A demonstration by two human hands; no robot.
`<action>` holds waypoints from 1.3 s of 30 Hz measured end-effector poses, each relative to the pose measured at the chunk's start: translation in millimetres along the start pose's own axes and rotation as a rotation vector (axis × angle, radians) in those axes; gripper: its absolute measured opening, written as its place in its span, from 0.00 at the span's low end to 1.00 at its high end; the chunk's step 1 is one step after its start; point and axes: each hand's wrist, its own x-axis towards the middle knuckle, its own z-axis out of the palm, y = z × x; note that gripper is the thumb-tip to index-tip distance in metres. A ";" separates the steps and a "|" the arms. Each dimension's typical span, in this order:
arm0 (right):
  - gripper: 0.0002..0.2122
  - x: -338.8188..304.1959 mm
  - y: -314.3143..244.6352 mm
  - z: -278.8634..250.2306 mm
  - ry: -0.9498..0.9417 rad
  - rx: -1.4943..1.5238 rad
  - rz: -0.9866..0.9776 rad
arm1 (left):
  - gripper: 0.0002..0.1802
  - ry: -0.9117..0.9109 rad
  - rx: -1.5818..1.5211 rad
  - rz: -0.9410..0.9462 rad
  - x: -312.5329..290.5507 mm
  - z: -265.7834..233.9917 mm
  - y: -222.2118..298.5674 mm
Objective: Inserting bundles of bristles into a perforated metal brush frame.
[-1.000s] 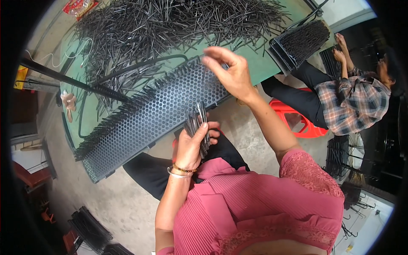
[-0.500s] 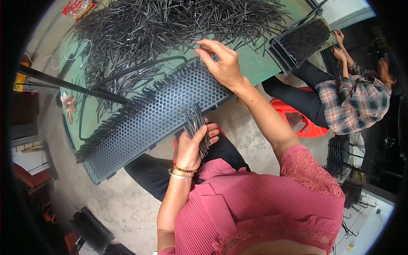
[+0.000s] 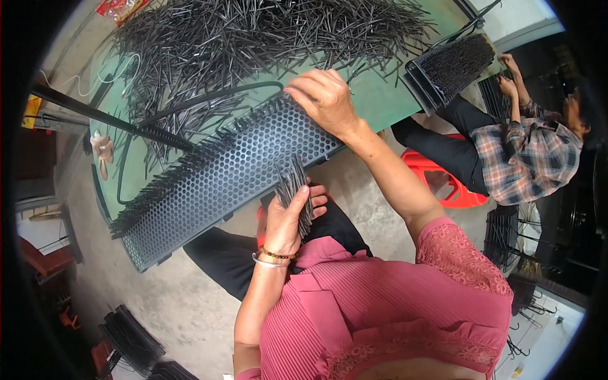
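My left hand [image 3: 283, 223] is wrapped round a bundle of thin black strips [image 3: 292, 183], held upright at the near edge of a grey perforated panel [image 3: 244, 168]. Rows of honeycomb-like holes cover this long panel, which slants across in front of me. Black strips stand like bristles [image 3: 171, 177] along its far edge and left end. Over the far right part of the panel is my right hand [image 3: 330, 104], its thumb and fingers drawn together at the bristle row. Whatever it pinches is too small or hidden to make out.
A large heap of loose black strips [image 3: 209, 50] covers the green table [image 3: 373, 95]. A black rod [image 3: 114, 119] reaches in from the left. At right, a co-worker in a plaid shirt [image 3: 525, 155] sits near another bristled panel [image 3: 453, 66] and a red stool [image 3: 437, 171].
My right hand has come down and slightly left to the panel's far edge, its fingers drawing closer together. My left hand keeps the bundle in nearly the same place.
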 end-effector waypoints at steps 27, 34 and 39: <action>0.08 13.3 -18.9 -47.4 -0.107 0.708 0.690 | 0.18 -0.040 -0.093 0.005 4.0 -6.8 0.0; 0.07 12.5 25.0 -27.7 -0.119 0.521 0.465 | 0.16 0.007 -0.026 0.010 2.9 9.5 -0.4; 0.07 13.3 31.0 -26.4 -0.148 0.475 0.401 | 0.17 0.002 -0.024 0.009 2.0 6.9 1.0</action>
